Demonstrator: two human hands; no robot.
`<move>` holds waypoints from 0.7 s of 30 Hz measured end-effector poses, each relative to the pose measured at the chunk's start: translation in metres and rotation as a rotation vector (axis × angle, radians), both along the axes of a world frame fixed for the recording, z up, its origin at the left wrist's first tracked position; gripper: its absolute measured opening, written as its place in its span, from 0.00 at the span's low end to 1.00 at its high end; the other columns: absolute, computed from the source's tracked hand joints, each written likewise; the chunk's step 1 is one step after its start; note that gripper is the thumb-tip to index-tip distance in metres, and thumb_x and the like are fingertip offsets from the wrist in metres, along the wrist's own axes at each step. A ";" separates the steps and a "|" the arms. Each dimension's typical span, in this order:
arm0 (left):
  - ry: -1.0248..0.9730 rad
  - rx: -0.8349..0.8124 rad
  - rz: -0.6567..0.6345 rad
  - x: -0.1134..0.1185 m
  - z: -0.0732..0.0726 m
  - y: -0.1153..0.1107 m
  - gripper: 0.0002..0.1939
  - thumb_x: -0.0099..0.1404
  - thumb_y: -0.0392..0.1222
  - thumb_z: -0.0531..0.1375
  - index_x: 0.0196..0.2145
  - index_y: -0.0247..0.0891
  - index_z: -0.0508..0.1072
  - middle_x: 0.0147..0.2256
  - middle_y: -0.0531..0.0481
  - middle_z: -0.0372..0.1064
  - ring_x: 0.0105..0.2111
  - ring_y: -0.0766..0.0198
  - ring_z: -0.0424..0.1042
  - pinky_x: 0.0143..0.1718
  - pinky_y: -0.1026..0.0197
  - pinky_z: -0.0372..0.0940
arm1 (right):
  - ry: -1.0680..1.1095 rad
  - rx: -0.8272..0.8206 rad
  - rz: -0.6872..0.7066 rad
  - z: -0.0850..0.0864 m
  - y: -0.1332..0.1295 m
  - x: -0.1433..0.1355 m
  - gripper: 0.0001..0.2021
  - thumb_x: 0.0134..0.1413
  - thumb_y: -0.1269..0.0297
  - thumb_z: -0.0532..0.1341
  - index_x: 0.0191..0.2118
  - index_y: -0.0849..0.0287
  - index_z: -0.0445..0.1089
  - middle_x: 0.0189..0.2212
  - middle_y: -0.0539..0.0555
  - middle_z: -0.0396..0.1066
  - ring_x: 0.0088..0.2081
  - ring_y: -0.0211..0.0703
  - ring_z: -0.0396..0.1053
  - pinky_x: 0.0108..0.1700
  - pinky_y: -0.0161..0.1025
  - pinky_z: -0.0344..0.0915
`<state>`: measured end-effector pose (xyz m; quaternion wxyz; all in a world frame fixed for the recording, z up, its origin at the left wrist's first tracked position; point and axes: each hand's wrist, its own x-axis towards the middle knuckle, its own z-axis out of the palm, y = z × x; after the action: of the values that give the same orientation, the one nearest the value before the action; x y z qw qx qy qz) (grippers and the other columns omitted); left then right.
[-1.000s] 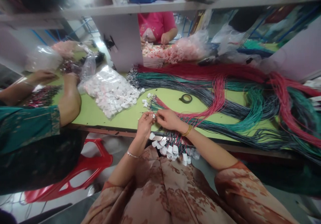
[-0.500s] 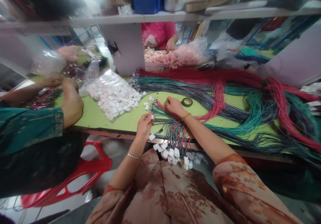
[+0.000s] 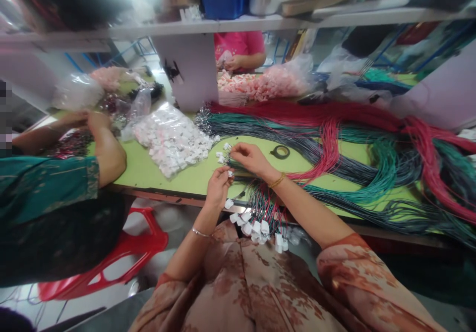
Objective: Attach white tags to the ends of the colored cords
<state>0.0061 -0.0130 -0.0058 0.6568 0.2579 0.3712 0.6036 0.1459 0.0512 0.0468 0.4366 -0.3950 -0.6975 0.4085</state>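
My left hand [image 3: 217, 187] pinches a small white connector housing [image 3: 230, 174] between thumb and fingertips, just above the table's front edge. Close beyond it, my right hand [image 3: 253, 158] has its fingers bent together over the metal-tipped ends of a wire bundle [image 3: 238, 165]; what lies between those fingertips is too small to make out. A few loose white housings [image 3: 220, 156] lie left of the wire ends. Thin red, green and dark wires hang over the table edge below my hands, with several white housings [image 3: 256, 228] on their ends.
A plastic bag of white housings [image 3: 174, 141] lies left of my hands, a tape roll [image 3: 280, 152] to the right. Long red [image 3: 327, 111], green and dark wires cover the right side. A co-worker's arms [image 3: 106, 134] are at left; another person [image 3: 240, 49] sits opposite. A shelf [image 3: 256, 23] spans above.
My right hand has moved left along the wires to their tips, closer to my left hand. My left hand keeps the white housing. The person opposite has raised a hand from the pink pile.
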 end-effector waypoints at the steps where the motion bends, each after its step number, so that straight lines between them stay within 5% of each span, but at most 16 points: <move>1: -0.014 0.000 -0.005 0.000 0.000 0.000 0.11 0.53 0.39 0.67 0.34 0.36 0.71 0.34 0.50 0.72 0.28 0.72 0.67 0.34 0.66 0.61 | -0.014 -0.015 0.003 -0.001 -0.005 0.002 0.10 0.50 0.59 0.59 0.30 0.62 0.68 0.24 0.48 0.64 0.26 0.34 0.56 0.31 0.32 0.56; 10: -0.088 0.026 -0.058 0.003 -0.005 0.001 0.08 0.56 0.38 0.65 0.35 0.37 0.71 0.37 0.49 0.71 0.33 0.69 0.69 0.36 0.65 0.62 | -0.142 -0.129 0.067 -0.026 -0.030 0.019 0.13 0.51 0.57 0.57 0.24 0.61 0.62 0.19 0.45 0.56 0.23 0.32 0.51 0.26 0.32 0.49; 21: 0.064 0.066 0.002 0.003 -0.002 -0.005 0.12 0.54 0.42 0.68 0.34 0.37 0.72 0.36 0.49 0.73 0.30 0.70 0.67 0.34 0.65 0.62 | -0.098 -0.246 0.057 -0.025 -0.038 0.012 0.13 0.49 0.56 0.56 0.23 0.60 0.60 0.19 0.45 0.55 0.23 0.32 0.51 0.26 0.32 0.49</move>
<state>0.0096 -0.0176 -0.0082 0.6350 0.2985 0.3722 0.6075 0.1579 0.0137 0.0219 0.3384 -0.4451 -0.6734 0.4835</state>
